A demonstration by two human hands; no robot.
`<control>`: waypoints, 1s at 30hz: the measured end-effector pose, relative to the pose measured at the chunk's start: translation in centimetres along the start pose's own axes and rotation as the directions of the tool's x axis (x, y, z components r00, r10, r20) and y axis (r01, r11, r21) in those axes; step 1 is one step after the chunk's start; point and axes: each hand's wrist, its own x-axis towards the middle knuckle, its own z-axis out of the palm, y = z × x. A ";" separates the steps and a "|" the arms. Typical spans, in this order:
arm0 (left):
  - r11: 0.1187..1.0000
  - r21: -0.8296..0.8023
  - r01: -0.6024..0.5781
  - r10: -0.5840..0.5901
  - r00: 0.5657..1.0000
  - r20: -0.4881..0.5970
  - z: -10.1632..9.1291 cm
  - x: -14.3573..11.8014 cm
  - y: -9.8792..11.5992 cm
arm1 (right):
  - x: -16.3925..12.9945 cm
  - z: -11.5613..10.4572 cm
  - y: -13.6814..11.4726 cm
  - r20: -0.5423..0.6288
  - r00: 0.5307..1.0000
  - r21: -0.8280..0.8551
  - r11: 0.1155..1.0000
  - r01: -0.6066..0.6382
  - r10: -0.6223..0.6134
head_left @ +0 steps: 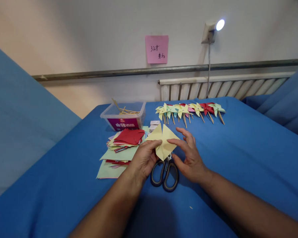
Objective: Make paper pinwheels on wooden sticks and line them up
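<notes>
left hand (pixel 144 158) is pinching the yellow paper square (pixel 163 140) at its left corner, fingers clamped | right hand (pixel 190 158) is hovering just right, fingers apart, barely touching | paper is sitting diamond-wise above scissors (pixel 165 173), between both hands

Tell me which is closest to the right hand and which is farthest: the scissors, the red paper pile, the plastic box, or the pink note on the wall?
From the right hand, in the head view:
1. Scissors, just below and beside it on the blue cloth.
2. Red paper pile, to the left past the left hand.
3. Plastic box, farther back on the left, with sticks in it.
4. Pink note, up on the wall.
</notes>
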 end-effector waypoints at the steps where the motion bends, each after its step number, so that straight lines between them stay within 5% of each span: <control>1: 1.000 -0.005 -0.004 0.004 1.000 0.007 0.0 0.0 0.0 | 0.0 0.0 -0.1 0.020 1.000 -0.028 0.999 0.023 -0.023; 7: 1.000 0.015 0.016 -0.017 0.999 0.041 0.5 -0.5 0.1 | 0.2 -0.2 0.0 0.031 0.985 -0.093 0.981 0.171 -0.169; 12: 0.999 0.031 0.028 -0.030 0.997 0.075 0.8 -0.7 0.1 | 0.3 -0.3 0.4 0.043 0.984 -0.081 0.981 0.176 -0.173; 20: 0.988 0.146 0.044 -0.055 0.996 0.072 0.4 -0.2 -0.7 | 0.2 0.1 0.8 -0.025 0.999 0.064 0.997 -0.042 0.044; 30: 0.973 0.221 0.060 -0.075 0.996 0.057 0.2 0.1 -1.2 | 0.5 0.4 1.4 -0.069 0.955 0.165 0.947 -0.274 0.289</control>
